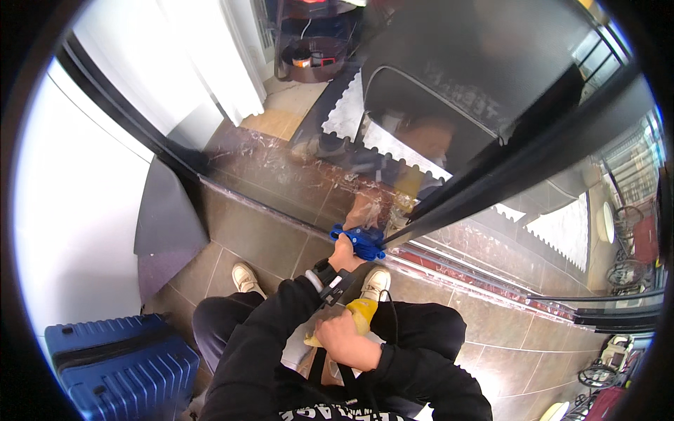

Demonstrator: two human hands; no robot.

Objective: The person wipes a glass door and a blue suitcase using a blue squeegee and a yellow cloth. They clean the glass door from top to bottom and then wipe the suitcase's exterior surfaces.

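Observation:
My left hand (346, 257) holds a blue cloth (364, 243) against the bottom of a glass door panel (274, 184), beside its dark upright frame (447, 205). A reflection of the arm and the cloth shows in the glass. Closer to my body, my right hand (345, 337) grips a crumpled yellow cloth (363, 314) above my lap, between my knees. A black device is strapped to my left wrist, and a thin black cable loops near my right knee.
A ribbed blue suitcase (126, 363) stands at the lower left, near a grey sheet or mat (168, 210). Through the glass show a white curtain (221, 63), a round-tiered shelf (316, 68) and a dark panel. A metal door track (474, 273) runs along the tiled floor.

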